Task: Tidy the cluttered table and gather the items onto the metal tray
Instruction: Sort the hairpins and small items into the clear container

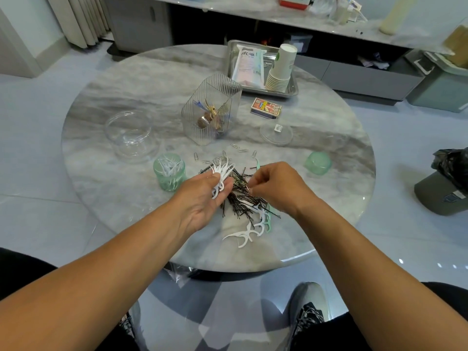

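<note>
Left hand (206, 196) clamped on a bunch of white floss picks (222, 173) over the hairpin pile (243, 196) at bench (101, 188) centre. Right hand (276, 186) fingertips pinched together at the pile's 3 o'clock edge; what they hold is too small to tell. Loose floss picks (249, 233) at the pile's 6 o'clock, paper clips (239, 149) at 12 o'clock. Green jar (169, 172) with picks at 9 o'clock. Metal tray (293, 91) at bench 1 o'clock holds stacked paper cups (282, 68) and a packet (247, 65)

Pale glossy floor tiles (38, 138), long marble-topped counter (253, 11) behind.
</note>
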